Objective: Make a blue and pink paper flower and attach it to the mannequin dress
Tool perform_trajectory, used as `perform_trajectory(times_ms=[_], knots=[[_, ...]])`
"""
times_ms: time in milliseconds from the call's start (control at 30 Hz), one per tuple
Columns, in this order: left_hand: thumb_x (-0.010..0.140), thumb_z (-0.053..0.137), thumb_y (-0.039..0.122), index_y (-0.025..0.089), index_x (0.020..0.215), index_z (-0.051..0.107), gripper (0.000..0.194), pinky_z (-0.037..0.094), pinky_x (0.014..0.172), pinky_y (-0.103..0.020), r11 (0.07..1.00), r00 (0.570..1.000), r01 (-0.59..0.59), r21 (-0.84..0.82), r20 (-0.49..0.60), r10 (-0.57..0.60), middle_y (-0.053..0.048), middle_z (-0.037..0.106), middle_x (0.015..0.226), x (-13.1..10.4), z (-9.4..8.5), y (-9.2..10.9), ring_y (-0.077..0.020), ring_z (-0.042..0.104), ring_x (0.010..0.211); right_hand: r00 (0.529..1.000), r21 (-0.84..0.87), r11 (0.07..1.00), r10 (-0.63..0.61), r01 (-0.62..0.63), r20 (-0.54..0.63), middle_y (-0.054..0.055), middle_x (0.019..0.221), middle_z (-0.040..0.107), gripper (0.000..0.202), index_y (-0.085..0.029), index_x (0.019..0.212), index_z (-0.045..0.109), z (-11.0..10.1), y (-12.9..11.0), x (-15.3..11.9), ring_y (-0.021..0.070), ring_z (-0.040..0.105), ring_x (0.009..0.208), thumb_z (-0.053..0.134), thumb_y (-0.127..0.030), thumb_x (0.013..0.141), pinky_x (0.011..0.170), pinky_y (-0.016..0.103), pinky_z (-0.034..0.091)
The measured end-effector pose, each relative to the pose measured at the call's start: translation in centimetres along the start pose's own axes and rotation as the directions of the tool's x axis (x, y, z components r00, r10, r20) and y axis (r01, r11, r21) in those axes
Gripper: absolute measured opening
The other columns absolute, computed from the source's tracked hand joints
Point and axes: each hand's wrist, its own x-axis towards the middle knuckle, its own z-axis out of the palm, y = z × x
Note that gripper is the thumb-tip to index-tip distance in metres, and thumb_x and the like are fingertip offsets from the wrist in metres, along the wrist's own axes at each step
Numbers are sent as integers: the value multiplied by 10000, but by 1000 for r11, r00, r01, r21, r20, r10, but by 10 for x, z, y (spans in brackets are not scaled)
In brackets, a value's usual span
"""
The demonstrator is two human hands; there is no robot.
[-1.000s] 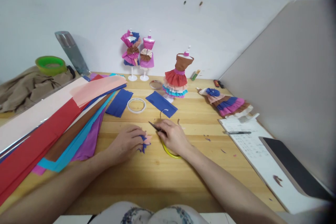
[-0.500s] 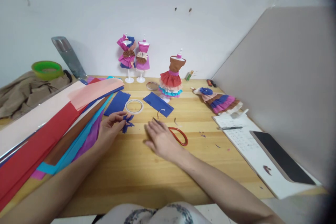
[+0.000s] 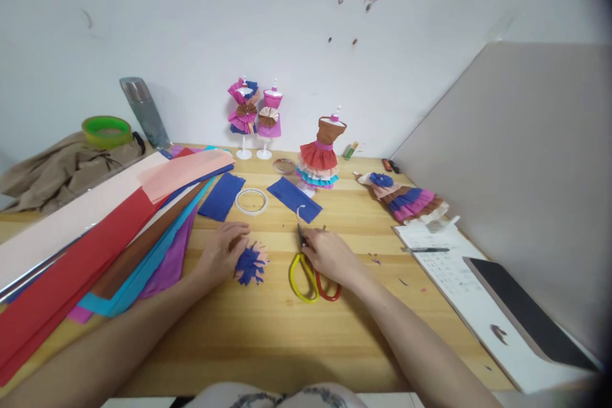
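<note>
"Where's the spiky blue and pink paper (image 3: 251, 266)?"
"On the table (image 3: 268, 338), at four o'clock from the left hand (image 3: 224, 251). That hand is a little bit wide."
"And the right hand (image 3: 329, 253)?"
"It's holding the scissors (image 3: 304, 257) by the middle. The loops point to about six o'clock."

Three small dressed mannequins (image 3: 327, 146) stand on a wooden counter (image 3: 268, 344), joined by one ruffled dress (image 3: 406, 199) lying down, two separate blue rectangles (image 3: 222, 196), one white ring (image 3: 238, 202), one pair of scissors (image 3: 303, 293), one bottle (image 3: 146, 113) and one pen (image 3: 430, 249).
</note>
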Motion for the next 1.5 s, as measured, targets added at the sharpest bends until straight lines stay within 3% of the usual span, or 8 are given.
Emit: perform_trajectory(times_ms=[200, 333, 467, 667, 867, 1167, 1400, 1500], knots=[[863, 532, 242, 195, 895, 687, 165, 504, 932, -389, 999, 999, -25, 27, -42, 26, -99, 722, 1001, 0, 5, -7, -213, 655, 983, 937, 160, 929, -310, 335, -159, 84, 921, 697, 149, -161, 925, 678, 25, -13, 10, 183, 656, 824, 548, -115, 867, 738, 282, 495], [874, 516, 246, 187, 923, 678, 180, 521, 921, -404, 994, 994, -88, 63, -53, 92, -95, 716, 1009, 0, 8, -16, -213, 656, 985, 845, 65, 868, -459, 493, -276, 142, 1264, 622, 291, -144, 1178, 629, 31, -15, 24, 246, 533, 1215, 538, -189, 906, 1028, 405, 427], [871, 516, 271, 179, 901, 682, 192, 535, 902, -413, 993, 992, -109, 50, -54, 111, -100, 716, 999, 1, 10, -24, -222, 665, 965, 933, -65, 936, -350, 345, -87, 153, 1367, 555, 347, -122, 1243, 591, 19, -10, 23, 247, 478, 1298, 481, -262, 945, 1080, 382, 387], [859, 522, 324, 179, 850, 692, 224, 538, 889, -420, 999, 999, -44, 27, -16, 44, -104, 724, 979, 3, 9, -24, -232, 674, 941, 996, -166, 983, -86, 83, -10, 156, 875, 725, 214, -113, 888, 703, -2, 13, -9, 250, 702, 877, 495, -70, 855, 808, 330, 529], [837, 525, 363, 186, 812, 693, 245, 539, 885, -424, 1000, 1000, 10, 14, -30, -10, -109, 735, 969, 5, 9, -24, -240, 680, 935, 927, -92, 938, -345, 335, -145, 180, 1388, 539, 432, -115, 1286, 573, 15, 40, 1, 237, 493, 1300, 466, -55, 871, 1095, 403, 380], [813, 537, 371, 180, 788, 692, 248, 544, 865, -410, 998, 998, 58, -5, 7, -58, -109, 733, 939, 6, 8, -25, -236, 682, 890, 965, 6, 998, -65, 69, -254, 139, 1038, 679, 300, -122, 967, 698, 13, 87, -55, 191, 650, 962, 421, -52, 874, 857, 283, 506], [814, 538, 384, 183, 797, 701, 260, 539, 849, -400, 996, 996, 85, 8, 12, -85, -103, 730, 937, 6, 7, -22, -236, 674, 889, 819, 103, 872, 486, -479, -305, 144, 896, 655, 210, -117, 856, 699, 21, 122, -97, 213, 640, 778, 490, -126, 836, 730, 306, 464], [814, 534, 382, 184, 799, 702, 260, 539, 849, -397, 996, 996, 90, 12, 20, -90, -98, 730, 940, 6, 6, -20, -234, 675, 889, 815, 143, 862, 507, -486, -281, 155, 881, 669, 253, -104, 871, 706, 24, 123, -87, 211, 646, 790, 456, -84, 835, 753, 303, 462]])
